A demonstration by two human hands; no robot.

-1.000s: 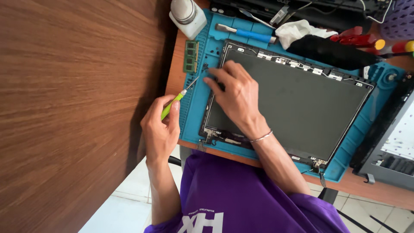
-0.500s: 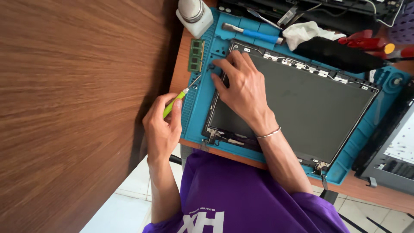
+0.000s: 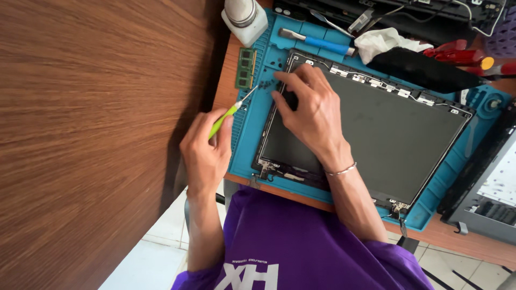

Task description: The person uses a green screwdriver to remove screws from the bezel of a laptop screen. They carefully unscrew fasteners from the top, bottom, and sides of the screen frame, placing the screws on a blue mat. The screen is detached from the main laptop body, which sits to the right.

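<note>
The left hand (image 3: 207, 153) gripped a green screwdriver (image 3: 228, 115), its tip over tiny screws (image 3: 271, 80) on the blue mat (image 3: 252, 134). The right hand (image 3: 312, 110) lay open, fingers pressing the laptop lid panel (image 3: 376, 129) at centre frame. A nudge could scatter those screws. Compared with half a second earlier, both hands sat slightly lower in frame.

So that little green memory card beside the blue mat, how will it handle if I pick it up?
Probably stiff and very light: the memory card is a thin flat board. Lying flat on the desk by the mat, it may be fiddly to lift off. Likely fragile, with bare chips on top.
</note>
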